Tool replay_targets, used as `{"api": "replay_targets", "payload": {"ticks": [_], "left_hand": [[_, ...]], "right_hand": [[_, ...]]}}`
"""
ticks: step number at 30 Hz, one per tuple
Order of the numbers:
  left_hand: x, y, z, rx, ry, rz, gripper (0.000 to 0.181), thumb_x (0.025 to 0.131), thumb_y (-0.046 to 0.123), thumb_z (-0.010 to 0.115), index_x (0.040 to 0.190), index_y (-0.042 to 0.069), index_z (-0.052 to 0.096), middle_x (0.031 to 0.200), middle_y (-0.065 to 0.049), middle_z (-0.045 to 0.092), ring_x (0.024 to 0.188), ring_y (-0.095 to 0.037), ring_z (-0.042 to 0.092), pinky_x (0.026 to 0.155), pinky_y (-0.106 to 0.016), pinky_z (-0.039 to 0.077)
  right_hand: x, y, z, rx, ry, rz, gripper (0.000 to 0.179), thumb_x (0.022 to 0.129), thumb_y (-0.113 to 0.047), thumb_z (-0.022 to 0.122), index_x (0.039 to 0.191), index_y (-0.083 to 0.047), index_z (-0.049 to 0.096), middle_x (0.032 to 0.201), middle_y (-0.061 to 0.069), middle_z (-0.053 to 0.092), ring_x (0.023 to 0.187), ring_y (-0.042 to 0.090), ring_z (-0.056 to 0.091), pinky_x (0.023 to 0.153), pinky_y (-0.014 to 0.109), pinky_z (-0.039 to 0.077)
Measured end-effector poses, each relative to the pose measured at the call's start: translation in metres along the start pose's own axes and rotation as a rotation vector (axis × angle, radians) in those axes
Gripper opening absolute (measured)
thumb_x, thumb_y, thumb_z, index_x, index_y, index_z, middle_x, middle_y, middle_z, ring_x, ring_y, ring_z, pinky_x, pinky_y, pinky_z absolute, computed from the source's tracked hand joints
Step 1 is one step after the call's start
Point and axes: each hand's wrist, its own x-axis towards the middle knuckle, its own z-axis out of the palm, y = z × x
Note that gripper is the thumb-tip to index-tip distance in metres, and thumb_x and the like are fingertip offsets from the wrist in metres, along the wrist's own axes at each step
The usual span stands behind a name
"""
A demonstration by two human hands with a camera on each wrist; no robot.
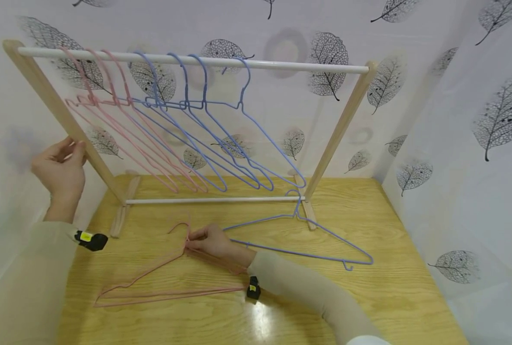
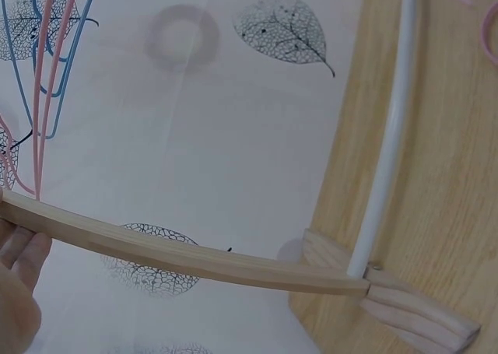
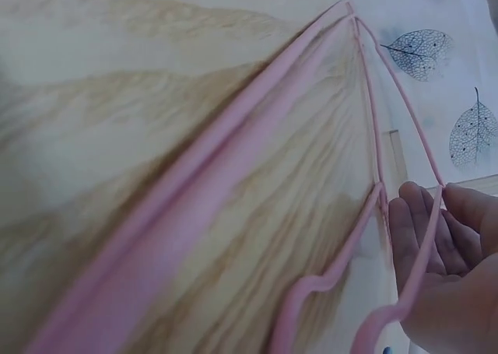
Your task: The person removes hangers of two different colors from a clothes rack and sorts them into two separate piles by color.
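Observation:
My left hand (image 1: 64, 167) grips the left wooden post (image 1: 51, 98) of a garment rack, thumb on the near side; the left wrist view shows fingertips against the same post (image 2: 179, 253). Low over the table, my right hand (image 1: 215, 242) pinches a pink clothes hanger (image 1: 157, 266) at the neck below its hook. In the right wrist view the held hanger (image 3: 412, 120) stands slightly apart from a second pink hanger (image 3: 377, 136), which lies beneath it. The right forearm hides the right end of both.
Several pink hangers (image 1: 124, 132) hang at the left of the white top rail (image 1: 282, 64), with several blue hangers (image 1: 269, 134) to their right. Another blue hanger (image 1: 333, 235) lies on the wooden table (image 1: 394, 287), by the rack's right foot (image 1: 308, 215). Leaf-patterned cloth (image 1: 437, 115) surrounds the table.

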Motion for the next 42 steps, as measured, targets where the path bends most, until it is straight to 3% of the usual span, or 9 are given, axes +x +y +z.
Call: {"api": "replay_targets", "payload": {"ticks": [8, 16, 22, 25, 30, 34, 38, 42], "left_hand": [[0.002, -0.003, 0.000, 0.030, 0.007, -0.006, 0.031, 0.093, 0.011, 0.080, 0.123, 0.008, 0.078, 0.093, 0.015, 0.080, 0.066, 0.007, 0.071, 0.069, -0.004, 0.060], [0.003, -0.004, -0.001, 0.032, 0.003, -0.003, 0.031, 0.093, 0.012, 0.079, 0.124, 0.009, 0.078, 0.088, 0.020, 0.078, 0.067, 0.008, 0.071, 0.069, -0.003, 0.060], [0.001, -0.001, 0.000, 0.042, -0.004, -0.001, 0.032, 0.094, 0.012, 0.078, 0.126, 0.007, 0.076, 0.081, 0.027, 0.072, 0.068, 0.009, 0.071, 0.069, -0.003, 0.060], [0.001, -0.001, 0.000, 0.046, -0.006, 0.003, 0.032, 0.094, 0.011, 0.078, 0.126, 0.006, 0.076, 0.080, 0.028, 0.072, 0.067, 0.008, 0.071, 0.069, -0.003, 0.060], [0.001, -0.003, -0.001, 0.005, -0.012, -0.002, 0.031, 0.093, 0.009, 0.078, 0.124, 0.005, 0.076, 0.081, 0.024, 0.075, 0.067, 0.007, 0.072, 0.068, -0.004, 0.060], [0.000, -0.001, -0.002, 0.018, -0.017, -0.014, 0.033, 0.094, 0.011, 0.078, 0.126, 0.006, 0.076, 0.081, 0.025, 0.073, 0.069, 0.007, 0.071, 0.069, -0.004, 0.060], [0.000, -0.001, -0.002, 0.001, -0.015, -0.011, 0.033, 0.093, 0.010, 0.079, 0.125, 0.004, 0.076, 0.080, 0.025, 0.073, 0.068, 0.006, 0.071, 0.068, -0.004, 0.060], [0.001, -0.003, -0.002, -0.037, -0.020, -0.008, 0.032, 0.092, 0.009, 0.080, 0.124, 0.003, 0.077, 0.078, 0.023, 0.074, 0.067, 0.005, 0.072, 0.067, -0.005, 0.061]], "right_hand": [[-0.001, 0.006, -0.003, 0.206, 0.034, 0.098, 0.024, 0.100, -0.014, 0.073, 0.118, 0.001, 0.078, 0.110, 0.015, 0.081, 0.092, 0.010, 0.078, 0.085, 0.020, 0.066], [-0.010, 0.006, -0.028, 0.252, 0.005, 0.012, 0.032, 0.106, -0.009, 0.062, 0.130, 0.011, 0.067, 0.122, 0.029, 0.074, 0.109, 0.037, 0.077, 0.093, 0.034, 0.069], [-0.030, -0.002, -0.046, 0.346, 0.023, 0.010, 0.035, 0.106, -0.006, 0.061, 0.134, 0.015, 0.062, 0.126, 0.034, 0.070, 0.115, 0.047, 0.073, 0.101, 0.046, 0.066], [-0.042, -0.004, -0.055, 0.361, 0.037, -0.004, 0.037, 0.106, -0.005, 0.062, 0.135, 0.017, 0.060, 0.127, 0.035, 0.069, 0.111, 0.039, 0.077, 0.101, 0.046, 0.066], [-0.064, -0.007, -0.071, 0.368, 0.054, -0.050, 0.038, 0.105, -0.008, 0.064, 0.135, 0.016, 0.061, 0.124, 0.031, 0.072, 0.099, 0.013, 0.080, 0.099, 0.044, 0.067], [-0.082, -0.016, -0.082, 0.339, 0.071, -0.121, 0.036, 0.106, -0.013, 0.065, 0.132, 0.012, 0.065, 0.123, 0.032, 0.072, 0.101, 0.012, 0.080, 0.099, 0.048, 0.066], [-0.098, -0.028, -0.092, 0.326, 0.086, -0.202, 0.038, 0.106, -0.015, 0.065, 0.130, 0.015, 0.065, 0.123, 0.035, 0.070, 0.097, 0.009, 0.080, 0.098, 0.063, 0.061], [-0.113, -0.039, -0.101, 0.332, 0.102, -0.248, 0.043, 0.104, -0.016, 0.068, 0.128, 0.019, 0.063, 0.119, 0.034, 0.071, 0.095, 0.009, 0.080, 0.096, 0.057, 0.064]]}}
